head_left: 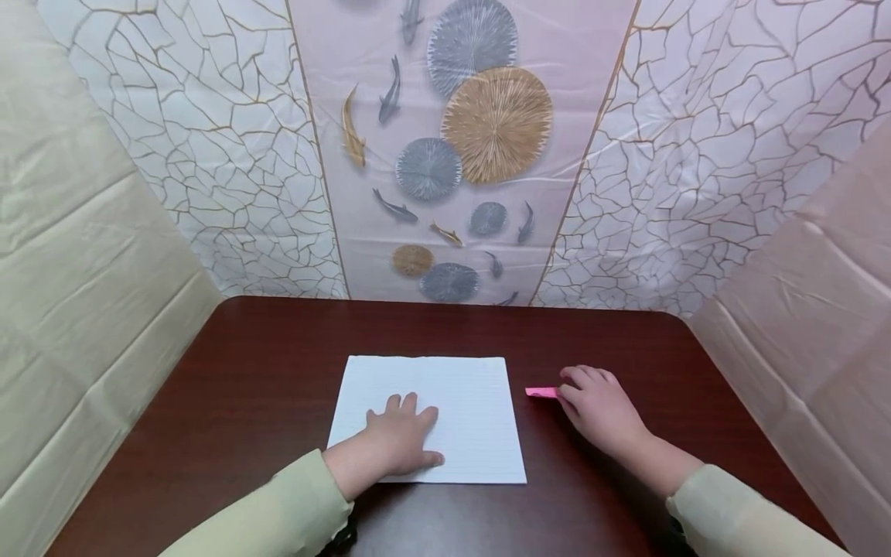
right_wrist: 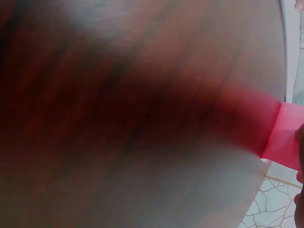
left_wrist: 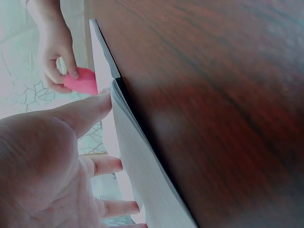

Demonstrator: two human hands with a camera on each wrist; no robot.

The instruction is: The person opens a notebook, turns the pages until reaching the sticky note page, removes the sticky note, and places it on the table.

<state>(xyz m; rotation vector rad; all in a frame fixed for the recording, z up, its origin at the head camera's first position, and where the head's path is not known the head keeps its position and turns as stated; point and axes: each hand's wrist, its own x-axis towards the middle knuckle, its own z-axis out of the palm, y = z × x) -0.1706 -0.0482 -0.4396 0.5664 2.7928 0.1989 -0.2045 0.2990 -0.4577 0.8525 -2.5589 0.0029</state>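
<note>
An open lined notebook (head_left: 473, 425) lies on the table, its white pages facing up. My left hand (head_left: 400, 437) rests on its left part with the fingers spread; the left wrist view shows the thumb and fingertips (left_wrist: 109, 165) against the page. Just right of the notebook, my right hand (head_left: 602, 410) pinches a small flat pink piece (head_left: 541, 392), like a sticky note, between thumb and fingers. In the right wrist view this pink piece (right_wrist: 285, 135) stands up from the tabletop, its lower edge close to the wood, and only a bit of the hand shows.
The dark brown table (head_left: 278, 333) has a glossy surface and rounded far corners. Behind it hangs a patterned curtain (head_left: 445, 224) with fish and round leaves. Pale cloth walls (head_left: 83, 309) close in the left and right sides.
</note>
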